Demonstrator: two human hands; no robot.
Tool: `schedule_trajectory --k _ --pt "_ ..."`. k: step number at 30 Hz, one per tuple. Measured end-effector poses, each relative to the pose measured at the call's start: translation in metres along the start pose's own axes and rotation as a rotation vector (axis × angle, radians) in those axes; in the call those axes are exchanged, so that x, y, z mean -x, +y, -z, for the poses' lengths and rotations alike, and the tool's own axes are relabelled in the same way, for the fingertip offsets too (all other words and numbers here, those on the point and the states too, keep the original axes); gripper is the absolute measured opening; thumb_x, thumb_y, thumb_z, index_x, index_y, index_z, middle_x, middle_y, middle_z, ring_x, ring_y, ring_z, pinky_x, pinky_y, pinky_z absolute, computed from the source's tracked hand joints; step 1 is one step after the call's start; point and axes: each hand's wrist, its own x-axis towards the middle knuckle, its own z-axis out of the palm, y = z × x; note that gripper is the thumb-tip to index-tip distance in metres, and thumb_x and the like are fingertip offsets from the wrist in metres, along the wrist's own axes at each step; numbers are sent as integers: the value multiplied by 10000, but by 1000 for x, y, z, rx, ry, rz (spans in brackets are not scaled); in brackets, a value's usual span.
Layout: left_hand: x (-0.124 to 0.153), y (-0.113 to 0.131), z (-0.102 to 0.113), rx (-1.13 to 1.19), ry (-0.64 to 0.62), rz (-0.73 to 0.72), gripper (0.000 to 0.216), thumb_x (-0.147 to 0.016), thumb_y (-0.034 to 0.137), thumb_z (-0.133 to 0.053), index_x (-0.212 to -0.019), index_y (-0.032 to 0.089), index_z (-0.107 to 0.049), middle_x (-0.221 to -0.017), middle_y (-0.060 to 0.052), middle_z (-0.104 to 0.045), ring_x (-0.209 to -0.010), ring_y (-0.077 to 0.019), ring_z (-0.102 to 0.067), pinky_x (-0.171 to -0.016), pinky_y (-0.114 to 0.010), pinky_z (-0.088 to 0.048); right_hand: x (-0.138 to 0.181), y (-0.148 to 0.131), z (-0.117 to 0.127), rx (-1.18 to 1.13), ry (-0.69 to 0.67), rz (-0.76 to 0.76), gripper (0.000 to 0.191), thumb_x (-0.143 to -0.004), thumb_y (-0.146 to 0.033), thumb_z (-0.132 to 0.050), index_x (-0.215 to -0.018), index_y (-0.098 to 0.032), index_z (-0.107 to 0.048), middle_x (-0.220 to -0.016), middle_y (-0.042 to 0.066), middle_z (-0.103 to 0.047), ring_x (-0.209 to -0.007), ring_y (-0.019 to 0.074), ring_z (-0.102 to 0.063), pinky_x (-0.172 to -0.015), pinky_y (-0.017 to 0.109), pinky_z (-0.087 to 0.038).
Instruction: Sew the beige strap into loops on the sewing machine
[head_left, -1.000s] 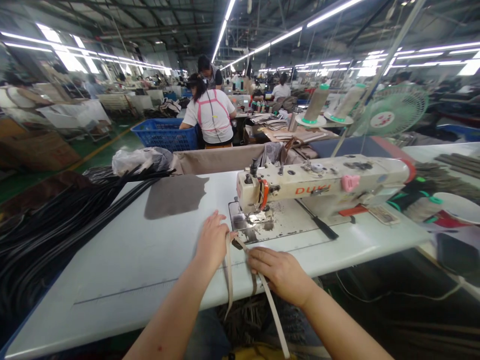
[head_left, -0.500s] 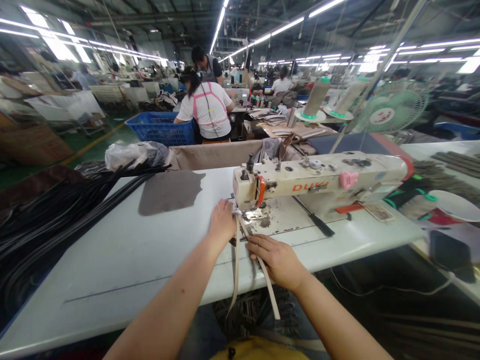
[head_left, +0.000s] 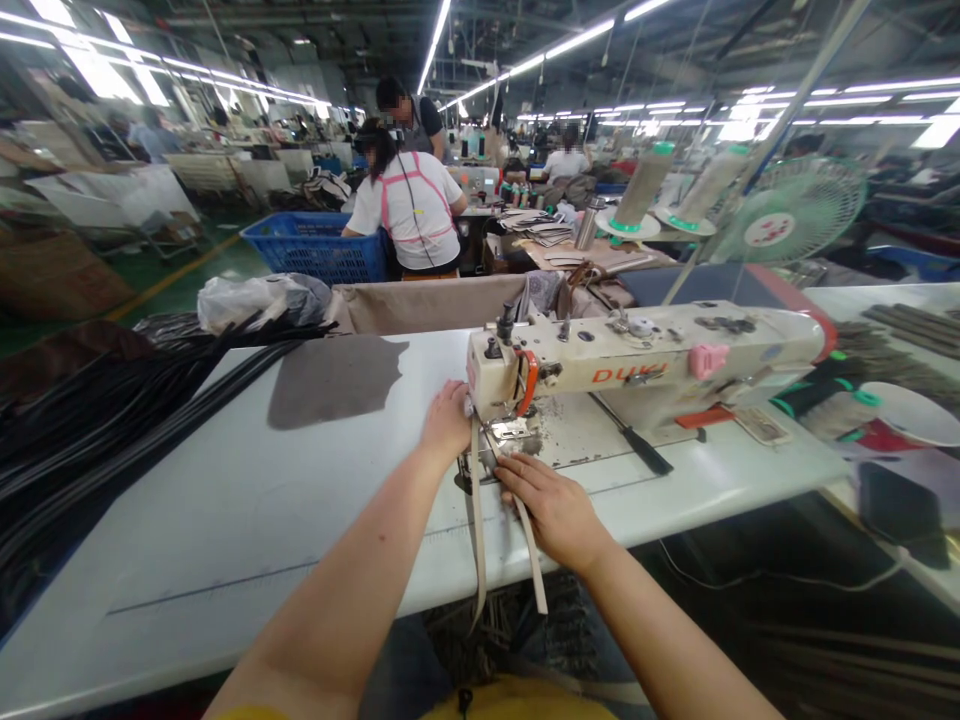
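Note:
A cream sewing machine (head_left: 637,365) stands on a white table (head_left: 300,520). A beige strap (head_left: 478,540) runs from under its presser foot and hangs over the table's front edge in two strands. My left hand (head_left: 448,420) rests beside the needle area, fingers closed on the strap's left strand by the machine head. My right hand (head_left: 551,505) lies flat on the right strand just in front of the needle plate, fingers pressed on it.
A heap of black straps (head_left: 97,420) covers the table's left side, and a grey fabric piece (head_left: 330,375) lies behind. Thread cones (head_left: 637,195) and a green fan (head_left: 787,215) stand at the back right. A person in a white shirt (head_left: 409,215) sits ahead by a blue basket (head_left: 315,250).
Both hands have moved forward toward the needle, feeding the strap under the presser foot. The hanging strands have become shorter.

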Motion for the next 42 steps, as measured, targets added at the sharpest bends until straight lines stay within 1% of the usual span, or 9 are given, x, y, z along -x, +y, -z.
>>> schedule_trajectory --k 5,8,13,19,23,28,32,36,42 --pt "3 5 6 -7 -33 -14 344 -876 182 -687 -1200 283 -746 -1460 -53 -619 -1397 -323 -520 -1204 -504 -364 0 -1 -1 9 -16 -20 413 -1035 -280 -525 -1419 -172 -633 -1494 122 -654 -1415 280 -571 -1146 480 -548" --pt "4 10 7 -20 -43 -3 311 -875 178 -692 -1160 273 -773 -1391 -64 -672 -1387 -336 -534 -1199 -523 -360 -1 -1 -1 17 -32 -25 424 -1046 -289 -504 -1434 -158 -617 -1522 112 -630 -1440 284 -544 -1158 475 -536" --pt "4 14 9 -38 -41 24 252 -887 176 -674 -1094 258 -793 -1310 -80 -717 -1349 -328 -569 -1176 -500 -383 -2 -2 -1 44 -70 -20 442 -1057 -296 -477 -1454 -140 -594 -1553 100 -599 -1464 280 -515 -1187 456 -509" --pt "5 16 10 -55 -46 31 244 -903 184 -649 -1082 261 -795 -1281 -81 -726 -1346 -320 -573 -1163 -476 -386 -2 -3 0 55 -49 -21 440 -1054 -285 -482 -1457 -147 -590 -1548 108 -603 -1453 279 -528 -1168 454 -529" --pt "5 17 11 -55 -43 33 258 -907 191 -645 -1103 267 -796 -1281 -82 -724 -1344 -318 -577 -1164 -471 -384 1 -3 -1 60 -9 -7 413 -1044 -267 -506 -1429 -168 -620 -1514 106 -637 -1411 273 -575 -1140 447 -554" --pt "6 16 9 -27 -30 32 263 -906 172 -632 -1082 270 -802 -1286 -82 -718 -1344 -329 -574 -1186 -501 -360 3 -3 -2 77 1 -6 387 -1051 -262 -488 -1386 -168 -656 -1473 92 -676 -1364 273 -616 -1118 438 -574" --pt "6 14 8 9 -14 30 260 -910 153 -608 -1039 268 -802 -1280 -82 -719 -1332 -333 -584 -1194 -524 -351 1 -4 0 68 -21 -20 406 -1050 -269 -489 -1416 -166 -632 -1491 104 -661 -1395 275 -586 -1145 444 -551" --pt "5 12 7 54 15 39 259 -889 132 -616 -1015 266 -799 -1261 -74 -732 -1322 -320 -595 -1188 -500 -374 1 -5 2 57 -4 -12 410 -1047 -260 -495 -1429 -181 -619 -1494 113 -656 -1394 268 -585 -1148 452 -546" --pt "6 8 5 153 135 99 284 -884 108 -573 -1023 233 -786 -1217 -68 -752 -1353 -288 -570 -1168 -455 -420 3 -4 3 61 -35 -13 403 -1047 -265 -499 -1421 -176 -618 -1483 107 -667 -1374 264 -594 -1134 434 -556"
